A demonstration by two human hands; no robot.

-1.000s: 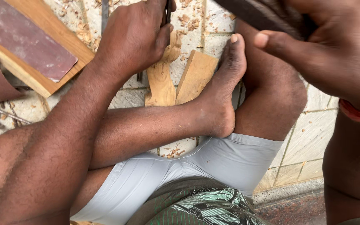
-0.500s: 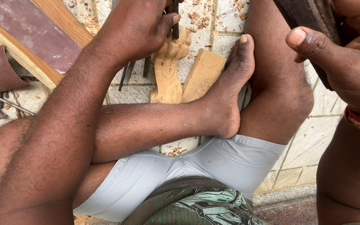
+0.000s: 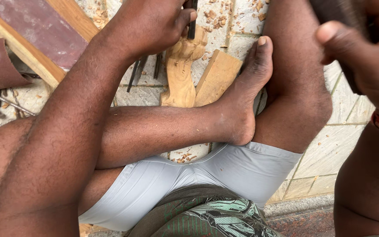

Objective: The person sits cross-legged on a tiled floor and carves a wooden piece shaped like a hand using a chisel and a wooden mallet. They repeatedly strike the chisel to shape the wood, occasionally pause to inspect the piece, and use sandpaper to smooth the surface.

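Pale carved wooden figure (image 3: 180,70) lies on the tiles at twelve o'clock from my shin, my left hand (image 3: 148,26) clenched round a dark chisel (image 3: 192,19) on it. I judge the blade could slip toward my foot (image 3: 246,83). My right hand (image 3: 365,57) grips a dark mallet (image 3: 336,13), mostly cropped.

The chisel (image 3: 192,19) in the left hand (image 3: 148,26) and the blurred dark tool (image 3: 338,13) in the right hand (image 3: 365,66) run off the top edge.
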